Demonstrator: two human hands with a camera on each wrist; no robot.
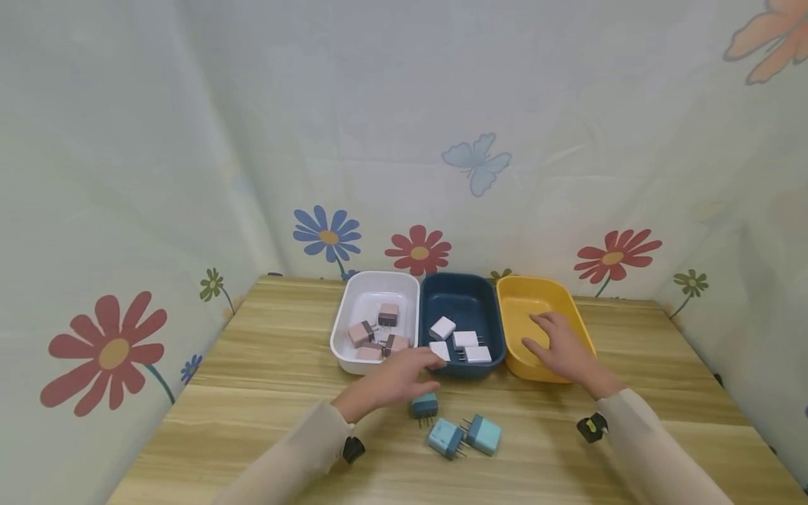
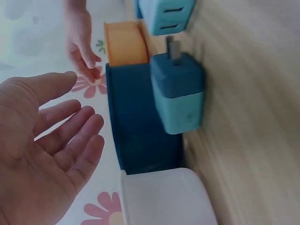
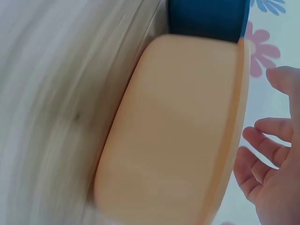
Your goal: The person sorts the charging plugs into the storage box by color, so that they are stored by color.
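Note:
My left hand [image 1: 398, 376] hovers by the front edge of the navy bin [image 1: 457, 284], fingers relaxed, with nothing in its palm. The navy bin holds several white charger plugs [image 1: 477, 354], one partly behind the left fingertips. Over the yellow bin [image 1: 524, 291] hangs my right hand [image 1: 564, 348], its fingers loosely spread and holding nothing. Three teal charger plugs, one of them [image 1: 484, 434] on the right, lie on the table in front of the bins. In the left wrist view a teal plug [image 2: 180, 110] appears close, prongs showing.
The white bin [image 1: 375, 280] at the left contains several pink charger plugs [image 1: 388, 314]. All three bins stand side by side along the back of the wooden table [image 1: 252, 393]. A fabric backdrop with flowers and butterflies [image 1: 379, 105] rises behind it.

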